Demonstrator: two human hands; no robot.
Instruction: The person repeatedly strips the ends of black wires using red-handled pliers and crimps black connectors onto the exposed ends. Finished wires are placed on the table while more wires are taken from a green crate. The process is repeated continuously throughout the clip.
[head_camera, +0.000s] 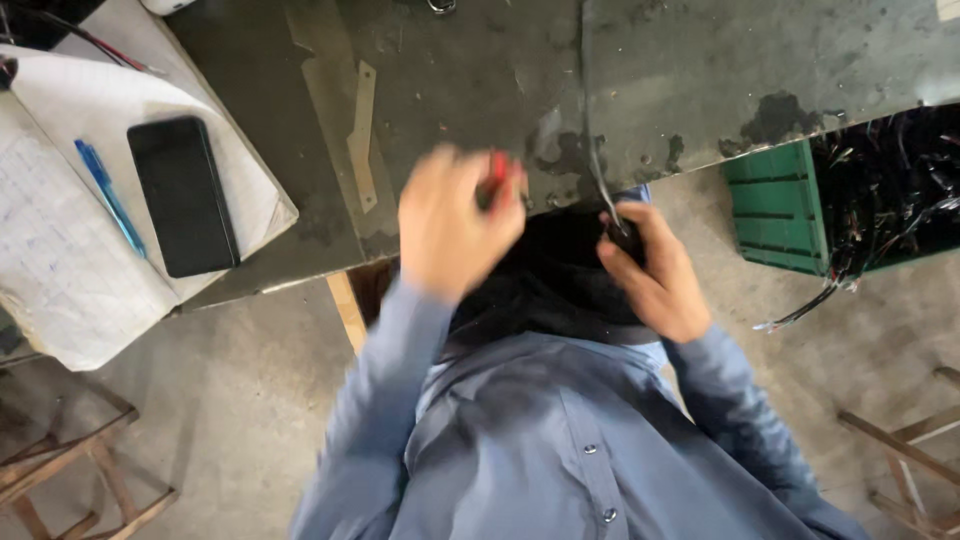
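Our left hand (455, 225) is closed on a red-handled tool (497, 178), blurred. Right hand (650, 270) pinches the wire (592, 150) at the worktop (480, 70) edge. We'd keep the wire taut and steady.

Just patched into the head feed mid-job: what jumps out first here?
The two hands at centre: the left hand, blurred, grips a small red-handled tool, and the right hand pinches a thin dark wire that runs up across the dark worktable. At left, a black phone and blue pen lie on an open notebook. At right, a green crate holds tangled black wires.
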